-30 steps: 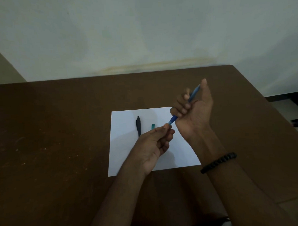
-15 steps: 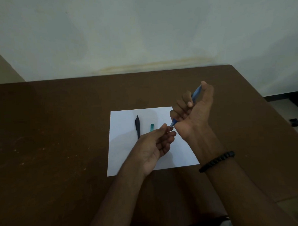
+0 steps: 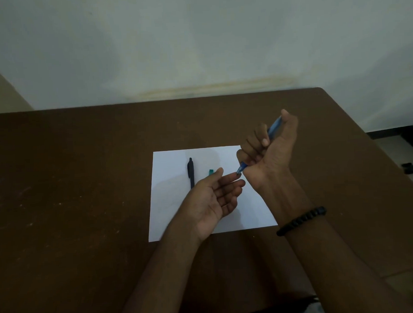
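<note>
Right hand (image 3: 273,151) fisted round a slim blue plastic pen (image 3: 274,127), held slanted above the desk, lower tip toward the left hand. Left hand (image 3: 214,198) palm up, fingers relaxed, holding nothing; index fingertip just beside the pen tip, contact unclear. Beyond the left hand: black click pen (image 3: 191,172) and a small teal plastic piece (image 3: 210,171), thumb partly covering it, both on a white paper sheet (image 3: 172,209) beneath the hands. Black bead bracelet (image 3: 301,221) on right wrist. Scuffed dark brown wooden desk (image 3: 73,184). Pale wall (image 3: 196,39) behind.
</note>
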